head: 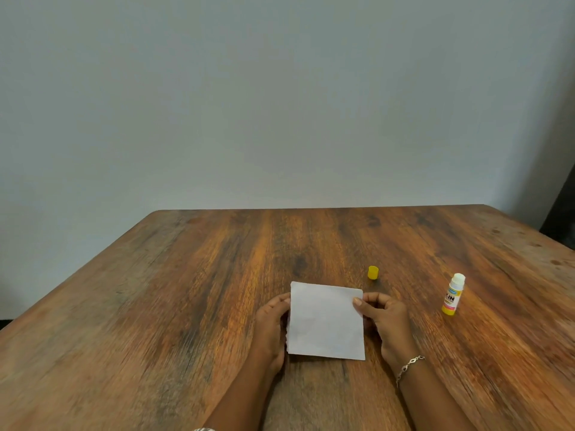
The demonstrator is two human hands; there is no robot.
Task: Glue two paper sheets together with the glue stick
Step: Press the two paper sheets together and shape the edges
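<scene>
White square paper sheets (326, 321), stacked one on the other, are held just above the wooden table (186, 290). My left hand (271, 325) grips their left edge. My right hand (383, 318) pinches the upper right corner, thumb on top. I cannot tell how many sheets the stack holds. The glue stick (453, 294) stands upright and uncapped to the right, apart from my hands. Its yellow cap (373, 272) rests on the table just beyond the paper's far right corner.
A plain grey wall (280, 104) rises behind the table's far edge. A dark object (560, 213) shows at the right border. A bracelet (408, 365) circles my right wrist.
</scene>
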